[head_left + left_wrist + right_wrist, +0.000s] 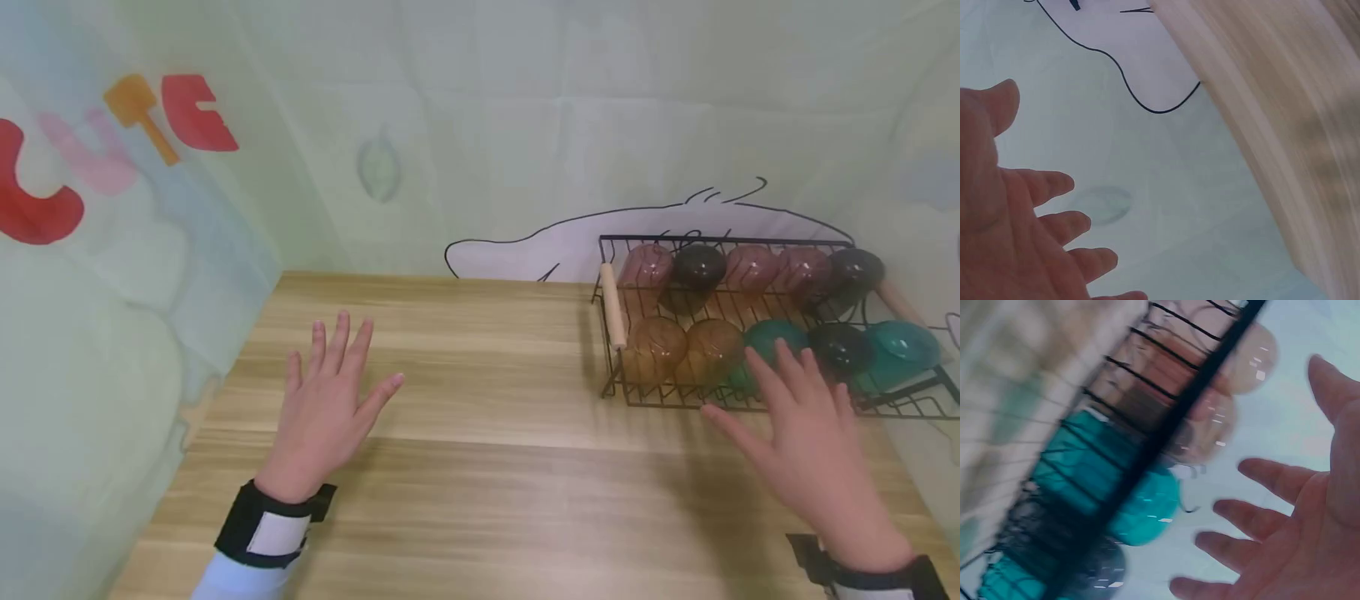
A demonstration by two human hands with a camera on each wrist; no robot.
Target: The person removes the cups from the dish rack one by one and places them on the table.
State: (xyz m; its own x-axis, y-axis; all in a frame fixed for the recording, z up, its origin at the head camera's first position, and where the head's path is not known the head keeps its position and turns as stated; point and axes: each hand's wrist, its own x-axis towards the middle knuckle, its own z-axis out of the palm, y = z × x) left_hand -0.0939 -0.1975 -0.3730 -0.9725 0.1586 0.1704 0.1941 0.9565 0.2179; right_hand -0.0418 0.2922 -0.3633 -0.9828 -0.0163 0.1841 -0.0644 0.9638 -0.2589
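My left hand [322, 417] hovers over the left part of the table, palm down with its fingers spread, holding nothing. Spread in the same way, my right hand [813, 454] is in front of a black wire rack [720, 240] with wooden handles. Rounded, see-through cups, apparently bottom up, fill two rows of it. The front row has an amber cup [656, 346], a teal cup [903, 346] and a dark cup [840, 346]; pinkish and dark ones stand behind. In the right wrist view, my fingers [1254, 522] are apart from the teal cup [1144, 512].
The wood-grain table [480, 358] reaches back to a pale printed cloth [480, 150] that hangs behind it and along the left side. The rack stands at the back right, close to the cloth.
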